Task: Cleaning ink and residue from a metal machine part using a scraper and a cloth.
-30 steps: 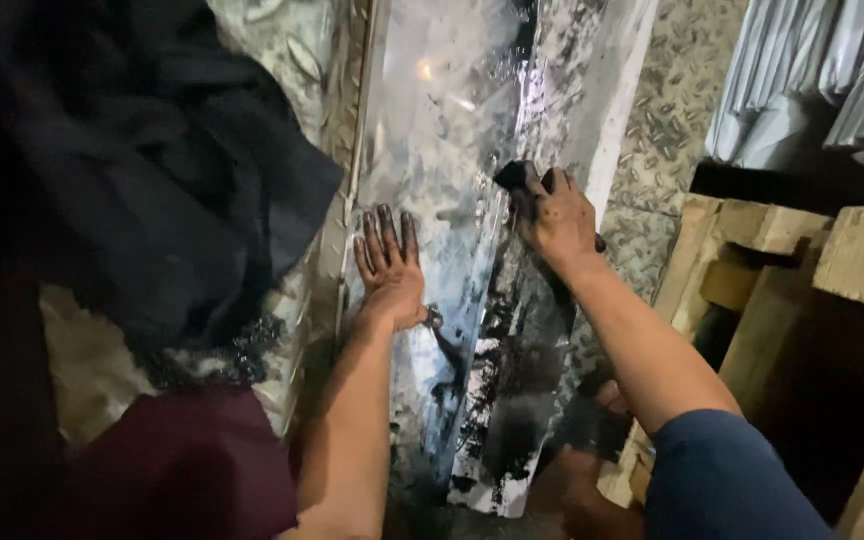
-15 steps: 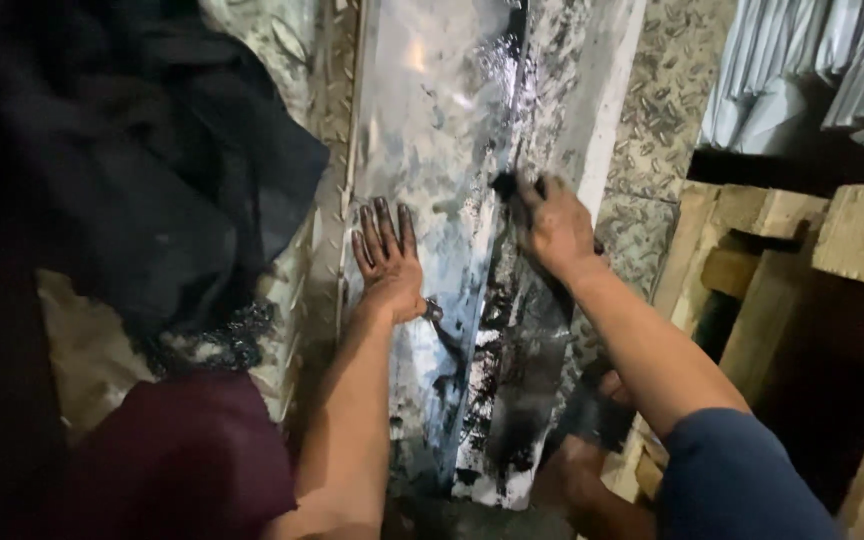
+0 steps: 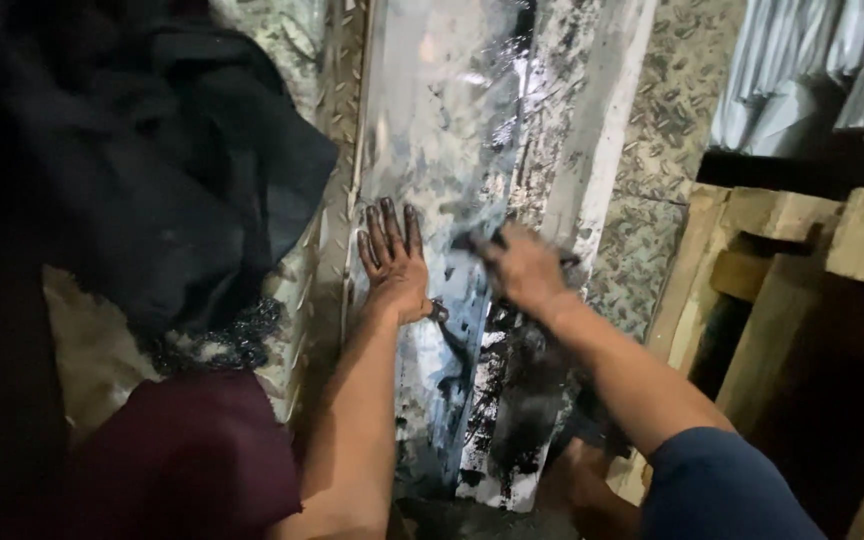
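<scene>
Shiny metal sheet [image 3: 432, 170], seemingly smeared with black grease.

Metal workshop: I'm at a grease-blackened steel sheet [image 3: 452, 200] lying on diamond-plate flooring [image 3: 667, 110], rough timber frames [image 3: 782, 260] right of it, corrugated sheets [image 3: 812, 70] stacked beyond.

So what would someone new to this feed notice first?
A long shiny metal sheet smeared with black grime runs up the middle. The left hand, fingers blackened, lies flat on it; the right hand is blurred over the dirtiest streak, gripping something dark. A dark cloth is heaped at left.
</scene>
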